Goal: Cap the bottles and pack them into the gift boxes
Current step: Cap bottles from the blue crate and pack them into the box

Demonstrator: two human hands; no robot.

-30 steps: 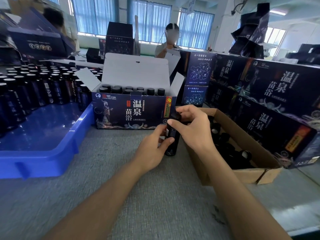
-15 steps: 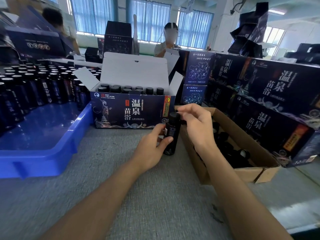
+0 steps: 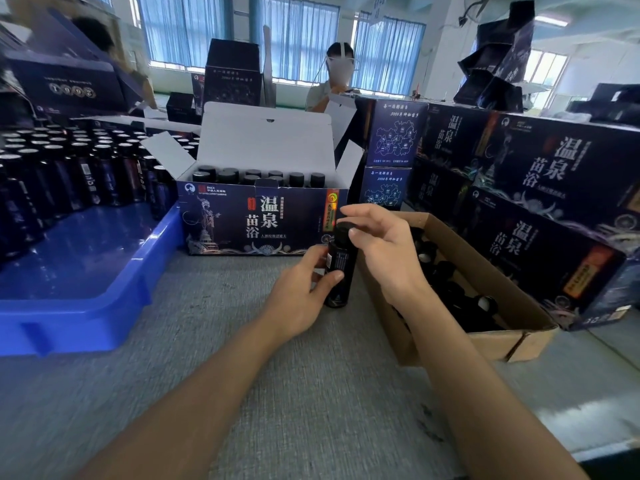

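Left hand (image 3: 298, 296): fingers (image 3: 333, 276) curled round the body of a small dark glass bottle with a printed label (image 3: 341, 268). The thumb lies across the front and the other fingertips wrap the far side, largely hidden by the bottle. The bottle stands upright, its base on the grey bench (image 3: 277, 393).

Right hand (image 3: 384, 247): fingers (image 3: 356, 233) loosely spread, not clenched. The thumb tip rests against the side of the black screw cap (image 3: 342, 229) seated on the bottle's neck. The forefinger reaches above the cap, apparently clear of it, and the remaining fingers are hidden behind the palm.

The bottle lies between the two hands, just in front of the open dark-blue cardboard gift box (image 3: 256, 223), whose rows of capped bottles (image 3: 256, 176) show only their tops. To the right is a brown cardboard carton (image 3: 512, 306) of loose dark pieces, hard to make out. To the left is a blue plastic tray (image 3: 86, 278), cut off by the frame edge.
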